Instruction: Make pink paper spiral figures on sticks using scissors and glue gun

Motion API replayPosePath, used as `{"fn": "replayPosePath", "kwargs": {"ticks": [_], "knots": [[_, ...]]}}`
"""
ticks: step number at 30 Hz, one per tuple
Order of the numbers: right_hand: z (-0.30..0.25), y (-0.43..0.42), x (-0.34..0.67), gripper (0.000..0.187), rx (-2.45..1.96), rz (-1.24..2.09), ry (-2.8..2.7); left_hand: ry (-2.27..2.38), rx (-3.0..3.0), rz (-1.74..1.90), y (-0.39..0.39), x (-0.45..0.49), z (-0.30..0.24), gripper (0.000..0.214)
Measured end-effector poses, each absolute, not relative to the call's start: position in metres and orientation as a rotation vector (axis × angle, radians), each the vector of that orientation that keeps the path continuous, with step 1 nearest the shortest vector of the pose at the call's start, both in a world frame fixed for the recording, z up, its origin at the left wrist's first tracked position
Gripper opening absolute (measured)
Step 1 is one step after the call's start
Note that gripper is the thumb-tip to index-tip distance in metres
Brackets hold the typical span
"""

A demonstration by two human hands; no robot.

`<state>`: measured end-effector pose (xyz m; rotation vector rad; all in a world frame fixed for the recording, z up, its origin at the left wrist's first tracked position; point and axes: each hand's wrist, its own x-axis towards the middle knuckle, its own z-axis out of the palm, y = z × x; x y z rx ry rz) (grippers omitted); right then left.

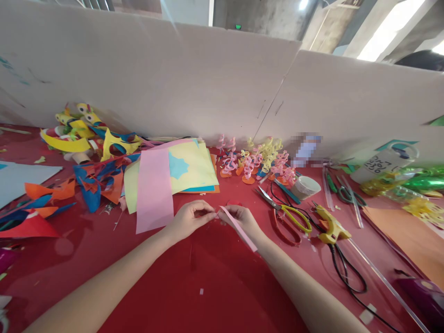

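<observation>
A narrow pink paper strip [239,229] stretches from between my fingertips back over my right wrist. My left hand [194,218] pinches the strip's far end with thumb and forefinger. My right hand [241,218] has its fingers closed round the same end, close against the left fingertips. Behind the hands stand several small curled paper pieces, pink ones [248,166] and yellow ones [270,155], some on orange bases. To the left lies a wide pink paper sheet [155,194] on top of yellow paper [194,173]. A tiny paper scrap [201,291] rests on the red table in front.
Scissors [282,215] with red and yellow handles lie right of my hands. Beyond them are a yellow glue gun [331,226] with a black cord, a paper cup [305,188] and orange paper [409,240]. Coloured paper cutouts [92,185] pile up at left. A white partition [156,78] closes off the back.
</observation>
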<state>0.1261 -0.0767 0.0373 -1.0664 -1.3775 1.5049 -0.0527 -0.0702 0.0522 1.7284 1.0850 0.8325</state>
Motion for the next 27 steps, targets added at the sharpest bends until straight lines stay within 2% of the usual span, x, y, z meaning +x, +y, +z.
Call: {"fn": "replayPosePath", "kwargs": {"ticks": [4, 6, 12, 17, 20, 22, 25, 27], "knots": [[0.035, -0.075, 0.127, 0.028, -0.965, 1.646, -1.294, 1.028, 1.491, 0.798, -0.071, -0.053, 0.053, 0.019], [0.034, -0.075, 0.127, 0.025, -0.956, 1.613, -1.3, 1.015, 1.32, 0.821, -0.071, -0.053, 0.053, 0.019], [0.036, -0.083, 0.121, 0.011, -0.931, 1.204, -1.507, 1.014, 0.978, 0.906, -0.072, -0.051, 0.051, 0.014], [0.039, -0.088, 0.123, 0.013, -0.899, 0.844, -1.752, 0.931, 0.907, 0.913, -0.073, -0.05, 0.049, 0.013], [0.037, -0.087, 0.124, 0.015, -0.891, 0.736, -1.777, 0.925, 0.859, 0.91, -0.075, -0.048, 0.05, 0.014], [0.035, -0.086, 0.123, 0.021, -0.907, 0.822, -1.729, 0.923, 0.862, 0.912, -0.077, -0.047, 0.051, 0.015], [0.033, -0.085, 0.122, 0.044, -0.901, 1.138, -1.556, 0.931, 0.914, 0.913, -0.078, -0.046, 0.053, 0.014], [0.033, -0.083, 0.122, 0.052, -0.897, 1.35, -1.432, 0.956, 0.955, 0.923, -0.077, -0.046, 0.054, 0.016]]}}
